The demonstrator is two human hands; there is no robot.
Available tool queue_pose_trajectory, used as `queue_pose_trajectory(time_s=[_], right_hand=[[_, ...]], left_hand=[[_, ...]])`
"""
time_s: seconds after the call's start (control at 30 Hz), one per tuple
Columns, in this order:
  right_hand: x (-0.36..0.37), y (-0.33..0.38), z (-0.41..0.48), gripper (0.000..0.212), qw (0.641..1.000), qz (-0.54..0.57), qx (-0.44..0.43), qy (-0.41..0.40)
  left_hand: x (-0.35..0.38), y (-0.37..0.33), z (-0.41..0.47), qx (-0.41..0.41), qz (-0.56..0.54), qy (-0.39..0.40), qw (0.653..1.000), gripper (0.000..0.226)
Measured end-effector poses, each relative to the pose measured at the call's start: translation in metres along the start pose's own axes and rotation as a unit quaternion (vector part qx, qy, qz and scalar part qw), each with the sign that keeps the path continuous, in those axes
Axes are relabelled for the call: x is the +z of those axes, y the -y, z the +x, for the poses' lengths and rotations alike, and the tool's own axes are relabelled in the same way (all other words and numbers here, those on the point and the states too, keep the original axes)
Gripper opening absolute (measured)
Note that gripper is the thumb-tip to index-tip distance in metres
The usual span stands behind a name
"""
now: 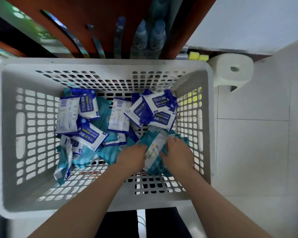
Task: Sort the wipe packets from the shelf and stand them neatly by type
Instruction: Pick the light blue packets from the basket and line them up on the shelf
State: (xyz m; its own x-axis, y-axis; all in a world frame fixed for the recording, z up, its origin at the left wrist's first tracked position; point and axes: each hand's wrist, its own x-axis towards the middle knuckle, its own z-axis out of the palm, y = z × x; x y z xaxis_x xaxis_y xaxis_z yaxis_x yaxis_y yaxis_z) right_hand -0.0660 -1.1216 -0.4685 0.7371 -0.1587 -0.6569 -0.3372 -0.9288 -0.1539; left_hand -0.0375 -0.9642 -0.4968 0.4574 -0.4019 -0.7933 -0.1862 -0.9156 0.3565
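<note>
Nearest the camera, both forearms reach down into a white basket [21,117] standing on the floor. The left hand [132,158] and the right hand [177,155] face each other across a small stack of teal packets [155,148]. Each hand's fingers are curled over an edge of the stack, clamping it from both sides. This looks like a squaring-up grip: pressing from both sides keeps one kind together and on edge so the packets can stand as a row. The stack sits at the near right of the basket floor, probably because that corner has room for a tidy line. It is blurred, so I cannot tell how many packets it holds or whether they touch the floor.

Further in, the rest lie unsorted. Blue packets [89,134] marked 75% lie flat or tilted over each other, some face down, and another group of them lies toward the far right. Loose teal ones [110,152] are wedged under and between them, and a few lean at the near left. By my reckoning the sorting has only begun.

Beyond the far wall of the basket stands a reddish shelf [187,23] with pale blue bottles [150,36]. To its right are yellow sponges [199,56] and what seems to be a white stool [230,69].
</note>
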Motion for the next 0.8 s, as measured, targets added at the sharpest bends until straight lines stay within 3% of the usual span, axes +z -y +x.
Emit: queue_pose_trajectory(time_s=[0.07, 0.2, 0.3, 0.37, 0.43, 0.57, 0.7, 0.8], right_hand=[[0.003, 0.0, 0.004, 0.05, 1.0, 0.021, -0.013, -0.017], [-0.003, 0.008, 0.012, 0.039, 0.996, 0.052, 0.008, -0.07], [-0.007, 0.027, 0.023, 0.035, 0.989, 0.04, -0.072, -0.125], [-0.002, 0.046, 0.032, 0.025, 0.975, 0.054, -0.156, -0.148], [0.004, 0.068, 0.041, 0.021, 0.97, 0.053, -0.21, -0.109], [0.022, 0.104, 0.065, 0.041, 0.963, -0.026, -0.268, 0.001], [0.038, 0.126, 0.091, 0.089, 0.949, -0.175, -0.26, 0.031], [0.046, 0.136, 0.104, 0.086, 0.94, -0.255, -0.223, 0.027]], left_hand=[[0.001, -0.001, 0.0, 0.03, 0.022, -0.007, 0.999, 0.03], [-0.008, 0.007, 0.0, 0.064, 0.016, -0.003, 0.998, 0.041], [-0.024, 0.026, -0.002, 0.005, -0.056, -0.067, 0.996, 0.037], [-0.034, 0.044, -0.004, -0.052, -0.033, -0.147, 0.987, 0.035], [-0.043, 0.066, -0.006, -0.106, 0.028, -0.201, 0.973, 0.037], [-0.063, 0.11, -0.007, -0.201, 0.066, -0.279, 0.937, 0.063], [-0.073, 0.154, -0.002, -0.295, -0.026, -0.273, 0.915, 0.075], [-0.071, 0.17, 0.001, -0.313, -0.083, -0.245, 0.914, 0.078]])
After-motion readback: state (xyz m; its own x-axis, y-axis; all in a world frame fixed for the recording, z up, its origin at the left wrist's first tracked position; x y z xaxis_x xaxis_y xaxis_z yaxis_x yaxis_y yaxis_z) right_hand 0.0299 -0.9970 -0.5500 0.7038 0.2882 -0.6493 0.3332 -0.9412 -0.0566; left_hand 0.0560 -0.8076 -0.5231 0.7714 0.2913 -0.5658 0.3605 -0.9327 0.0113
